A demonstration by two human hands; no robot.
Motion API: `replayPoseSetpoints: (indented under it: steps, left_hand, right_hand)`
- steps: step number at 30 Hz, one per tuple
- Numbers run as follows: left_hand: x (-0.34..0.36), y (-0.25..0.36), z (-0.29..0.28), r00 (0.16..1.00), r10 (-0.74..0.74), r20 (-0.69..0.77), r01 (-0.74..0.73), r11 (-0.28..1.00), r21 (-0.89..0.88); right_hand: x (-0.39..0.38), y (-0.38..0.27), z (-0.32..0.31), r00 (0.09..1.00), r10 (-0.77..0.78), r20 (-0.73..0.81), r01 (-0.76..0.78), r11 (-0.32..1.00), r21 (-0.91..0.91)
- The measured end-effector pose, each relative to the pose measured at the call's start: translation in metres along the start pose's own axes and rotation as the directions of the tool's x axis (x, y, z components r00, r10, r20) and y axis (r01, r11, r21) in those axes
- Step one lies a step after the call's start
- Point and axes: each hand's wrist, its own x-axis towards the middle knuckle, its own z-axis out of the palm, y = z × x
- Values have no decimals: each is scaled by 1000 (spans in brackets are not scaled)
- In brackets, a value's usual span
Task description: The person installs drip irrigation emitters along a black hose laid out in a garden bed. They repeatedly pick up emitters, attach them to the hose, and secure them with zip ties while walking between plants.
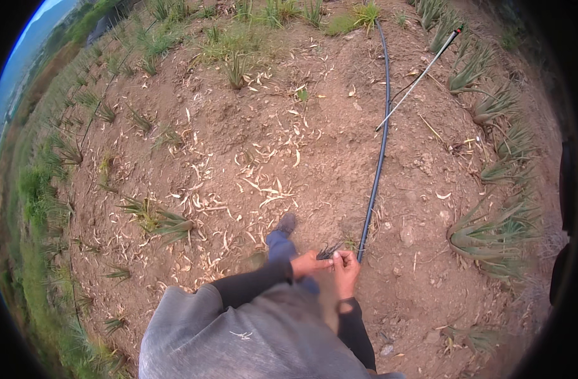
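In front of my body my two hands meet, low in the middle of the view. My left hand [308,263] is closed around a small bunch of dark thin strands [328,251], which stick up between the hands; their exact kind is too small to make out. Thumb and fingertips of my right hand [347,270] are pinched together right beside the bunch. What they hold, if anything, is too small to see. Just beyond my right hand runs a black hose [382,151], lying along the soil.
A thin pale rod [421,79] with a dark, red-tipped end lies across the hose. Aloe-like spiky plants [491,237] line the right side, and another [172,226] grows at left. Dry curled leaves [270,189] litter the brown soil. My shoe [287,223] stands ahead of my hands.
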Motion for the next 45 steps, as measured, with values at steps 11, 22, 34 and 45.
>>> replayPoseSetpoints:
  steps: [11,22,34,45]
  left_hand:
    - [-1,159,-137,964,-21,-265,2,997,-72]
    - [-12,304,-291,998,-7,-66,-13,955,-298]
    - [11,408,-344,968,-168,188,204,960,-194]
    - [195,529,-298,999,-49,-14,50,993,109]
  right_hand:
    - [173,-137,141,870,100,482,-190,971,143]
    - [280,-251,284,903,-55,426,34,998,59]
    - [332,-292,327,981,132,141,-191,782,593]
    - [479,-267,204,991,-39,-128,60,986,158]
